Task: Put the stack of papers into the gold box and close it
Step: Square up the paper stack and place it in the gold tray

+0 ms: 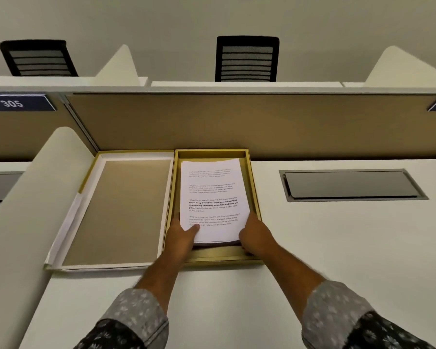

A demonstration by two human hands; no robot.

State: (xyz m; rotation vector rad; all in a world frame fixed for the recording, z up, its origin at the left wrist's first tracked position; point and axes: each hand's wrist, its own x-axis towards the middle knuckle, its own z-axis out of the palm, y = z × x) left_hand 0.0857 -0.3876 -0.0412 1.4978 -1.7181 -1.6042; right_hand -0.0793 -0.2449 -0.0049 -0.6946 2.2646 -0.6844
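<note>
A stack of printed white papers [212, 197] lies inside the open gold box [254, 197], against the back partition of the desk. Its near end is slightly raised off the box floor. My left hand [183, 234] grips the stack's near left corner, thumb on top of the top sheet. My right hand [253, 235] holds the near right corner, fingers under the edge. The box's lid [121, 210] lies upside down just left of the box, touching it, its tan inside facing up.
A white curved divider [30, 197] rises at the left of the lid. A grey cable hatch [350, 185] is set in the white desk [337, 248] to the right. A tan partition [237, 122] stands behind, with black chairs beyond.
</note>
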